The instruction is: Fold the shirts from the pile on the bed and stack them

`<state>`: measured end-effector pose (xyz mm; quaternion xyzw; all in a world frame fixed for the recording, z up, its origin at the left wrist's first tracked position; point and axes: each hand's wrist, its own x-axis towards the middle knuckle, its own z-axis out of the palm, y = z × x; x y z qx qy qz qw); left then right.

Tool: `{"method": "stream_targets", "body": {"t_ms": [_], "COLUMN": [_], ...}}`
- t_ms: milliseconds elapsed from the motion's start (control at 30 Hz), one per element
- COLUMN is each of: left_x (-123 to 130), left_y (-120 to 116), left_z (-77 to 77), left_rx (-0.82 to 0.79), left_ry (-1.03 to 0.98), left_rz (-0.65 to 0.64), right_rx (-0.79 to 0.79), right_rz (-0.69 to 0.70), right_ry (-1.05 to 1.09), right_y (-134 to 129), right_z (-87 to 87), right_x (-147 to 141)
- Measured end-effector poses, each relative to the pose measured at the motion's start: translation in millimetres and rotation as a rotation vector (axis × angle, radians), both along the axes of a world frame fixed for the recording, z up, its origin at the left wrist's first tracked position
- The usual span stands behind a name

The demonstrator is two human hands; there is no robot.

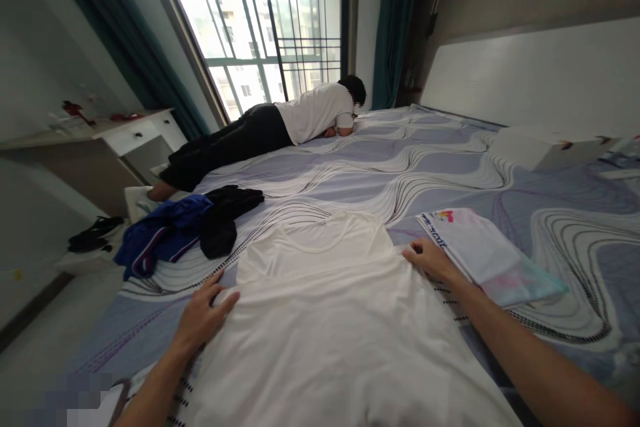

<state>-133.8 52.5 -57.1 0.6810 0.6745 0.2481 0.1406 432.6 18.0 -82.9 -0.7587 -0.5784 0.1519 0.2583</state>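
A white T-shirt (320,320) lies spread on the bed, its neckline pointing away from me and its lower part running out of view below. My left hand (207,312) rests at its left edge with fingers apart, the thumb touching the cloth. At the right edge, near the sleeve, my right hand (427,259) has its fingers curled together on the fabric. Just right of that hand is a folded white garment (483,247) with a colourful print and a pale turquoise edge.
Blue clothing (165,230) and black clothing (225,217) lie heaped at the bed's left side. Beyond them a person (315,113) lies across the patterned bed (350,177). A white box (545,147) stands at the right by the headboard (530,73). A desk (65,147) stands left.
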Motion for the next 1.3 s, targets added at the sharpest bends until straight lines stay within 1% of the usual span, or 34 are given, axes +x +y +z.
{"method": "stream_targets", "body": {"t_ms": [67,167,233,267,333,433,567,700,800,900,967,1067,1133,1200,1300], "left_x": [0.2,-2.3,-2.6,-1.9,0.9,7.1,12.6,9.8,5.9,4.5,5.2,6.4,6.8,7.4,9.6], "left_y": [-7.5,-19.0,-19.0,-15.3,-0.1,35.3,83.7,121.3,143.4,155.9,155.0,137.8,118.0,94.5,54.1], "left_z": [2.2,1.6,-0.2,-1.0,-1.8,-2.5,-5.5,-13.0,-19.7,-23.2,-22.3,-18.1,-15.7,-14.1,-9.9], "left_rx": [0.016,0.088,0.146,0.166,0.188,0.21,0.24,0.242,0.233,0.185,0.165,0.166,0.143,0.118,0.113], "left_ry": [-0.066,-0.22,-0.314,-0.354,-0.424,-0.498,-0.493,-0.471,-0.401,-0.327,-0.334,-0.371,-0.35,-0.302,-0.219], "left_rz": [0.027,0.168,0.25,0.274,0.294,0.301,0.327,0.32,0.326,0.325,0.278,0.133,0.086,0.098,0.114], "right_rx": [0.072,0.2,0.233,0.235,0.236,0.265,0.291,0.257,0.215,0.189,0.194,0.222,0.233,0.211,0.123], "right_rz": [-0.017,0.015,0.015,0.003,-0.034,-0.069,-0.087,-0.078,-0.086,-0.08,-0.059,-0.015,0.019,0.057,0.108], "right_ry": [0.1,0.318,0.443,0.489,0.545,0.545,0.418,0.299,0.232,0.172,0.149,0.124,0.096,0.054,0.008], "right_y": [-2.3,-6.2,-6.0,-3.7,7.5,39.4,94.0,140.1,162.7,171.4,168.8,152.5,134.8,112.7,72.5], "right_z": [0.6,0.1,-1.3,-1.9,-2.1,-1.8,-6.3,-16.2,-22.3,-23.2,-20.5,-14.7,-12.8,-13.3,-15.9], "right_x": [-5.7,-9.7,-10.2,-10.2,-9.8,-8.3,-4.2,0.8,3.6,3.7,1.9,-2.0,-4.4,-6.2,-8.0]}}
